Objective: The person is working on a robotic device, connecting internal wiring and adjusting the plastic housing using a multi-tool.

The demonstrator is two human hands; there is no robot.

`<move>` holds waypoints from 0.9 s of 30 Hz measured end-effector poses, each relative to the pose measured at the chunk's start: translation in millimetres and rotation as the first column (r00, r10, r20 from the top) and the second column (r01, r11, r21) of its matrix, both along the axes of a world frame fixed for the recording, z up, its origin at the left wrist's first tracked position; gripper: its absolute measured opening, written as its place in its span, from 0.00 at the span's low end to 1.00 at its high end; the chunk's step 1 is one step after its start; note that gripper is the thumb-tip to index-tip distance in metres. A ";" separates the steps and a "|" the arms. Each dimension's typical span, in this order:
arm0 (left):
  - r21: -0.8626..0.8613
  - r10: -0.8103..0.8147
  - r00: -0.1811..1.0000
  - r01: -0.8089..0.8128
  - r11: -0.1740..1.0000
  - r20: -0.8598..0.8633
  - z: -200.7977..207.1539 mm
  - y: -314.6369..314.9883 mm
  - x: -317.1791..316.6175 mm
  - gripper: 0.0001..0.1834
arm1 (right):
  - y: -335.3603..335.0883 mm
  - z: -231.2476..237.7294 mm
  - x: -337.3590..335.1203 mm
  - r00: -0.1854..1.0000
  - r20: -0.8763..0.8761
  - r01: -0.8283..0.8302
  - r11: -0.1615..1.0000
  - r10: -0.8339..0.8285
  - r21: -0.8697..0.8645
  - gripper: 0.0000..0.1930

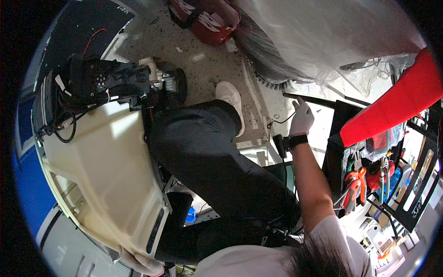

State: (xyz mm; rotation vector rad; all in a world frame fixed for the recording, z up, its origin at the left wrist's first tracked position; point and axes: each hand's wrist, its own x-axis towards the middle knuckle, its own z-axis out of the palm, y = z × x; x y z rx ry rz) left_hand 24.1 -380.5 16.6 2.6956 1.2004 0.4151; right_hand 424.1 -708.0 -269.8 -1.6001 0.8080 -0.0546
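Note:
A large cream plastic panel (108, 161), moulded with ribs and a recess, lies at the left beside my leg. My left hand (140, 264) is at its lower edge, fingers closed round the rim and partly hidden. Far out to the right, my right hand (302, 121) wears a pale glove, its fingers bent near the end of a black bar (311, 100). A thin black cable (280, 122) runs up to these fingers; what they pinch is too small to make out. A black device (280, 145) is strapped at my right wrist.
Black wiring and housings (104, 83) crowd the panel's far end. Orange-handled pliers (354, 187) and other tools hang on a black rack at the right, below a red padded piece (392, 101). Plastic sheeting (332, 37) and a red bag (214, 21) lie farther off.

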 end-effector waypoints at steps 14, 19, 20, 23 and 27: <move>0.185 -0.224 0.974 0.224 0.957 -0.021 -8.3 -2.4 1.1 0.31 | 61.2 82.6 14.0 0.593 -0.597 -0.804 0.362 0.540 -0.472 0.22; 0.079 0.006 0.999 -0.009 0.997 0.037 -6.5 -2.3 -7.0 0.31 | 48.2 67.8 -6.1 0.503 -0.745 -0.861 0.182 0.438 -0.474 0.19; 0.078 0.005 0.999 -0.008 0.997 0.033 -6.8 -2.9 -6.5 0.31 | 46.8 69.6 -4.6 0.509 -0.744 -0.852 0.132 0.433 -0.506 0.18; 0.057 -0.039 0.999 0.038 0.998 0.018 -2.6 -1.9 -1.6 0.29 | 47.9 78.2 8.0 0.592 -0.683 -0.787 0.126 0.429 -0.603 0.14; 0.090 -0.103 0.994 0.099 0.991 0.039 5.2 -0.1 10.2 0.25 | 71.0 97.3 12.9 0.629 -0.587 -0.618 -0.131 0.510 -0.776 0.17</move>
